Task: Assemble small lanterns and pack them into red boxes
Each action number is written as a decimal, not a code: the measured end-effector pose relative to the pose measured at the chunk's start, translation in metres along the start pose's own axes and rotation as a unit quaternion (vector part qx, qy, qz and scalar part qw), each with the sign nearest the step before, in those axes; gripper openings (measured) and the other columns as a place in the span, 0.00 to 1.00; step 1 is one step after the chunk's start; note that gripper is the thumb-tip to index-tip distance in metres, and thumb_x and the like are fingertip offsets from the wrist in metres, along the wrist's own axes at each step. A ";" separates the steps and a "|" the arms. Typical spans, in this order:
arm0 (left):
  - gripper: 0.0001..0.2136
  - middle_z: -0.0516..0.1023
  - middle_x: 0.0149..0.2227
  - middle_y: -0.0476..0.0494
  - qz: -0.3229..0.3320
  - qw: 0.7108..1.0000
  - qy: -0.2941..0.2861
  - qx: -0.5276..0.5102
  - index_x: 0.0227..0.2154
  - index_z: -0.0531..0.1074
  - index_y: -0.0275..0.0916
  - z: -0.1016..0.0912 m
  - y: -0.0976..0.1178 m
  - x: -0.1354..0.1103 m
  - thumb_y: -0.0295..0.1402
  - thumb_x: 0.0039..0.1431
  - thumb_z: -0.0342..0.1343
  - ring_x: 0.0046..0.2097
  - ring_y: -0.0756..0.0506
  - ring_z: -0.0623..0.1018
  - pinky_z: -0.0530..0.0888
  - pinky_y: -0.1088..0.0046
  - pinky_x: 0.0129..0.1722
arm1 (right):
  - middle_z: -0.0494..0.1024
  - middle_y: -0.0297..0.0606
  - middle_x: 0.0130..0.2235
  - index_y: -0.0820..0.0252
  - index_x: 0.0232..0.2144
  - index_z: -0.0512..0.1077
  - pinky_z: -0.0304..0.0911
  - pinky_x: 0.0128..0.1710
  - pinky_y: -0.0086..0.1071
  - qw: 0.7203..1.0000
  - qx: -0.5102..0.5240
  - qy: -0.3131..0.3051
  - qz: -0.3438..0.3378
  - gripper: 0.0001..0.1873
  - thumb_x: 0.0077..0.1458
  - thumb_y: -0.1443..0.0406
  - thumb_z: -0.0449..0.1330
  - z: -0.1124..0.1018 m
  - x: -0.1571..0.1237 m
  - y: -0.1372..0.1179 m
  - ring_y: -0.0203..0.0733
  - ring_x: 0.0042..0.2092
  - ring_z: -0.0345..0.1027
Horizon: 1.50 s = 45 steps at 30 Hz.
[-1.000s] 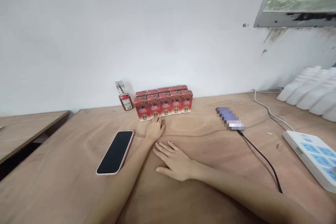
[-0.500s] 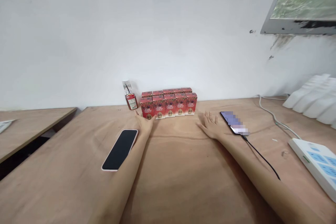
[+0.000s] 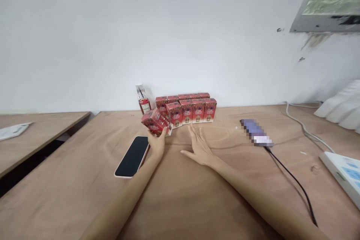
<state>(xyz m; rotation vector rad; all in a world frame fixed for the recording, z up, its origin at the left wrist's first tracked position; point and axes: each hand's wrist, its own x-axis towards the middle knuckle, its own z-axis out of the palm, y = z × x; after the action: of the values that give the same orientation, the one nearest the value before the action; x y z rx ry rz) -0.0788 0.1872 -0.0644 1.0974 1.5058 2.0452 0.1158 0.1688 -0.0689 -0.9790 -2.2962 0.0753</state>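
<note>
My left hand (image 3: pixel 157 143) is closed on a small red printed box (image 3: pixel 156 122), gripping it near its lower end. That box is tilted to the left, in front of the others. Behind it stand two rows of matching red boxes (image 3: pixel 198 111), upright and close together near the wall. My right hand (image 3: pixel 200 146) is open with fingers spread, low over the table and just in front of the front row; it holds nothing. A small bottle (image 3: pixel 144 104) with a red and white label leans behind the held box.
A dark-screened phone (image 3: pixel 132 156) lies left of my left forearm. Farther right is a second phone (image 3: pixel 256 132) with a black cable (image 3: pixel 294 177). A white power strip (image 3: pixel 341 174) and white stacked packaging (image 3: pixel 341 107) occupy the right side. A gap separates another table (image 3: pixel 53 120) at left.
My left hand has taken the leftmost front box and drawn it toward me, tilting it. My right hand has moved left, to the front of the boxes. The view has shifted slightly.
</note>
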 end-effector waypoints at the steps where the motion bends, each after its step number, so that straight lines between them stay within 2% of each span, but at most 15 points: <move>1: 0.24 0.71 0.48 0.36 -0.008 1.000 -0.012 -0.024 0.42 0.61 0.39 -0.005 0.006 -0.014 0.39 0.45 0.64 0.50 0.41 0.74 0.70 0.60 0.52 | 0.37 0.52 0.68 0.58 0.64 0.20 0.33 0.64 0.58 0.999 0.030 -0.008 -0.011 0.54 0.54 0.49 0.55 0.003 0.002 -0.007 0.55 0.68 0.30; 4: 0.28 0.71 0.49 0.39 -0.047 0.988 -0.121 -0.083 0.46 0.60 0.41 -0.017 0.023 -0.052 0.39 0.43 0.65 0.50 0.42 0.74 0.72 0.62 0.50 | 0.45 0.53 0.66 0.58 0.65 0.28 0.42 0.63 0.55 0.986 0.165 -0.023 -0.008 0.55 0.51 0.52 0.60 0.006 0.004 -0.020 0.56 0.67 0.42; 6: 0.29 0.71 0.50 0.40 -0.077 0.973 -0.193 -0.104 0.47 0.60 0.42 -0.022 0.030 -0.068 0.39 0.42 0.66 0.50 0.41 0.75 0.73 0.62 0.49 | 0.53 0.52 0.64 0.58 0.65 0.38 0.50 0.61 0.50 0.955 0.295 -0.001 0.031 0.53 0.47 0.54 0.64 0.006 0.004 -0.022 0.53 0.64 0.51; 8: 0.28 0.70 0.50 0.39 -0.094 0.966 -0.215 -0.104 0.45 0.61 0.42 -0.024 0.033 -0.071 0.41 0.42 0.66 0.50 0.41 0.74 0.72 0.61 0.49 | 0.60 0.49 0.60 0.56 0.61 0.49 0.55 0.59 0.47 0.897 0.431 0.031 0.095 0.49 0.41 0.56 0.68 0.005 0.005 -0.018 0.51 0.60 0.57; 10: 0.28 0.67 0.54 0.37 -0.096 0.973 -0.193 -0.087 0.46 0.61 0.41 -0.027 0.031 -0.063 0.44 0.44 0.64 0.53 0.40 0.72 0.71 0.60 0.51 | 0.66 0.44 0.56 0.54 0.56 0.58 0.58 0.57 0.46 0.820 0.547 0.044 0.164 0.44 0.36 0.58 0.70 0.002 0.007 -0.012 0.51 0.57 0.62; 12: 0.30 0.63 0.58 0.37 -0.092 0.979 -0.163 -0.078 0.51 0.59 0.43 -0.030 0.027 -0.052 0.46 0.47 0.62 0.57 0.39 0.68 0.68 0.58 0.54 | 0.71 0.40 0.53 0.52 0.52 0.63 0.61 0.54 0.46 0.751 0.624 0.029 0.213 0.39 0.35 0.59 0.70 -0.003 0.009 -0.005 0.50 0.53 0.66; 14: 0.32 0.62 0.59 0.37 -0.096 0.978 -0.164 -0.084 0.55 0.57 0.44 -0.034 0.024 -0.042 0.47 0.50 0.59 0.59 0.39 0.66 0.67 0.58 0.55 | 0.73 0.38 0.50 0.51 0.52 0.65 0.63 0.52 0.46 0.713 0.659 0.021 0.239 0.36 0.38 0.58 0.67 -0.006 0.009 -0.001 0.50 0.50 0.69; 16: 0.32 0.66 0.57 0.38 -0.106 0.971 -0.193 -0.097 0.56 0.57 0.43 -0.037 0.023 -0.038 0.47 0.50 0.59 0.57 0.39 0.68 0.67 0.59 0.54 | 0.74 0.38 0.49 0.50 0.55 0.62 0.64 0.50 0.47 0.716 0.652 0.028 0.247 0.37 0.40 0.57 0.65 -0.007 0.009 0.001 0.49 0.49 0.70; 20: 0.27 0.71 0.52 0.39 -0.108 0.958 -0.250 -0.094 0.51 0.65 0.39 -0.038 0.026 -0.039 0.48 0.50 0.58 0.55 0.39 0.70 0.69 0.63 0.52 | 0.73 0.38 0.50 0.50 0.56 0.60 0.65 0.49 0.45 0.755 0.603 0.098 0.237 0.40 0.40 0.55 0.65 -0.002 0.007 0.000 0.48 0.48 0.70; 25: 0.17 0.76 0.41 0.41 -0.120 0.966 -0.224 -0.054 0.35 0.70 0.36 -0.036 0.025 -0.041 0.44 0.48 0.59 0.47 0.41 0.74 0.69 0.64 0.50 | 0.75 0.33 0.36 0.53 0.46 0.68 0.67 0.39 0.34 0.724 0.600 0.184 0.287 0.26 0.44 0.53 0.64 0.003 0.010 0.004 0.38 0.34 0.69; 28: 0.20 0.76 0.42 0.42 -0.131 0.957 -0.248 -0.071 0.41 0.69 0.37 -0.036 0.027 -0.041 0.43 0.47 0.60 0.47 0.41 0.74 0.69 0.64 0.50 | 0.74 0.32 0.35 0.53 0.43 0.70 0.65 0.35 0.29 0.728 0.595 0.174 0.293 0.23 0.45 0.52 0.63 0.006 0.010 0.007 0.36 0.33 0.66; 31: 0.23 0.75 0.47 0.40 -0.131 0.950 -0.277 -0.064 0.45 0.68 0.37 -0.037 0.033 -0.042 0.42 0.47 0.61 0.51 0.40 0.73 0.68 0.63 0.51 | 0.73 0.32 0.36 0.54 0.43 0.70 0.64 0.36 0.28 0.745 0.566 0.180 0.303 0.24 0.46 0.51 0.62 0.010 0.009 0.010 0.36 0.35 0.66; 38: 0.25 0.74 0.48 0.38 -0.163 0.945 -0.278 -0.053 0.44 0.70 0.37 -0.036 0.037 -0.043 0.41 0.43 0.64 0.51 0.39 0.73 0.72 0.62 0.48 | 0.71 0.30 0.33 0.54 0.45 0.69 0.62 0.38 0.29 0.755 0.550 0.189 0.302 0.24 0.48 0.50 0.61 0.011 0.009 0.009 0.36 0.35 0.65; 42: 0.23 0.75 0.47 0.39 -0.183 0.940 -0.275 -0.082 0.42 0.70 0.36 -0.037 0.033 -0.042 0.40 0.42 0.63 0.50 0.38 0.73 0.74 0.62 0.45 | 0.73 0.30 0.34 0.54 0.41 0.71 0.63 0.38 0.29 0.738 0.572 0.190 0.305 0.20 0.48 0.51 0.61 0.007 0.010 0.007 0.36 0.36 0.67; 45: 0.20 0.76 0.42 0.41 -0.206 0.943 -0.239 -0.106 0.40 0.70 0.36 -0.037 0.029 -0.040 0.40 0.43 0.58 0.46 0.39 0.75 0.75 0.64 0.41 | 0.75 0.31 0.36 0.52 0.38 0.70 0.65 0.37 0.31 0.717 0.597 0.186 0.309 0.18 0.49 0.49 0.60 0.005 0.012 0.009 0.38 0.37 0.69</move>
<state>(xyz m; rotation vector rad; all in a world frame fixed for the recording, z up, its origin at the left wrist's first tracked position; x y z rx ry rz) -0.0776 0.1260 -0.0565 0.9972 1.1221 1.4786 0.1122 0.1842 -0.0692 -0.8158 -1.0057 1.3190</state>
